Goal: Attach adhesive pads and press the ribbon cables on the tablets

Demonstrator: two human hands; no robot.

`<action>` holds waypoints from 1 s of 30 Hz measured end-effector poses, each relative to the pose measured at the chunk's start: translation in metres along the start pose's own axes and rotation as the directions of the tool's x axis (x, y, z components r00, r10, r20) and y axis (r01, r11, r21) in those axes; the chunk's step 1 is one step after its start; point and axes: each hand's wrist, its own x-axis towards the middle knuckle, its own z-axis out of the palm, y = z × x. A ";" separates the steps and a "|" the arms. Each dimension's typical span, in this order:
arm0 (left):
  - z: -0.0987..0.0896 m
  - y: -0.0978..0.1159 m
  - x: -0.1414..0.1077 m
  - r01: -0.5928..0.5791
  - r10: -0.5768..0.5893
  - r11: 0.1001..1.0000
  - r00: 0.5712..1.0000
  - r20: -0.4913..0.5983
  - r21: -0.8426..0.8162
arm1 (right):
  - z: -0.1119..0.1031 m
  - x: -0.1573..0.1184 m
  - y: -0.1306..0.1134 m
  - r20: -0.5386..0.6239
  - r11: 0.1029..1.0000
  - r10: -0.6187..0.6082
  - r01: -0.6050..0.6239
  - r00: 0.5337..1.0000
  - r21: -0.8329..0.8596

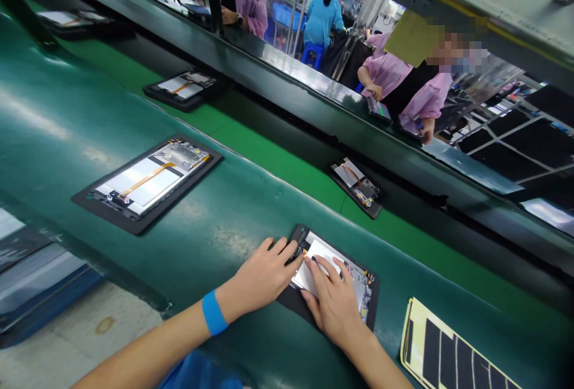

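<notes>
An open tablet (368, 293) with its inner parts showing lies on the green bench in front of me. My left hand (265, 269), with a blue band on the wrist, rests on the tablet's upper left end, its fingertips near a small orange piece. My right hand (334, 296) lies over the white battery area, fingers spread and touching it. The fingertips of both hands nearly meet; whether the left ones pinch anything is too small to tell. To the left, a second open tablet (147, 183) lies on the bench, with an orange ribbon cable across its battery.
Yellow sheets with black strips (452, 347) lie at the lower right. Beyond the bench edge, a green conveyor (269, 156) carries open tablets (182, 88) (357, 186). Across it, people in pink (424, 87) handle devices. A metal beam (448, 12) hangs overhead at right.
</notes>
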 end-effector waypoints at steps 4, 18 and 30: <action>-0.001 -0.001 -0.002 -0.001 0.001 1.000 1.000 -0.013 -0.005 | -0.003 0.002 0.003 0.014 1.000 -0.020 0.020 1.000 0.015; 0.002 -0.003 -0.002 0.014 -0.016 0.998 0.999 -0.040 -0.064 | -0.004 0.000 0.017 0.113 0.994 -0.022 0.009 0.993 0.112; -0.007 -0.002 0.004 -0.007 0.006 0.999 1.000 0.017 0.043 | -0.006 0.005 0.026 0.093 0.989 -0.037 0.023 0.995 0.147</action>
